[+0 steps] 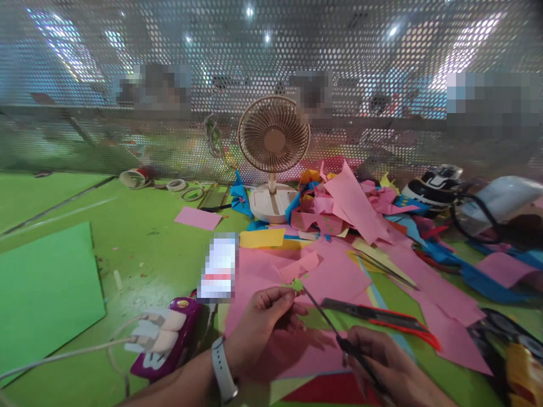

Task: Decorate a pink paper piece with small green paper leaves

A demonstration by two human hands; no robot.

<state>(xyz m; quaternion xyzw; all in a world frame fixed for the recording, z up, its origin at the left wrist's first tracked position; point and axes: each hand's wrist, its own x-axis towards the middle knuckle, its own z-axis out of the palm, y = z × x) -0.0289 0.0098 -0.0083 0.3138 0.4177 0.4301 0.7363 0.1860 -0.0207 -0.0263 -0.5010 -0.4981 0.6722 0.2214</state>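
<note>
My left hand [271, 316], with a pale watch band on its wrist, pinches a small light-green piece of paper [298, 284] between thumb and fingers. My right hand [379, 356] is closed around the dark handles of a pair of scissors [324, 316], seen nearly edge-on. Their thin blades reach up and left, with the tips at the green piece. Under both hands lie pink paper sheets [254, 277]. Just beyond my right hand rests a red and black utility knife [382, 319].
A small fan [275, 138] stands before a perforated metal screen. Paper scraps [339, 198] pile up beside it. On the left are a phone [218, 268], a purple power strip [165, 345] with plugged-in cables, and a green sheet [46, 294]. Tape rolls [176, 185] lie farther back.
</note>
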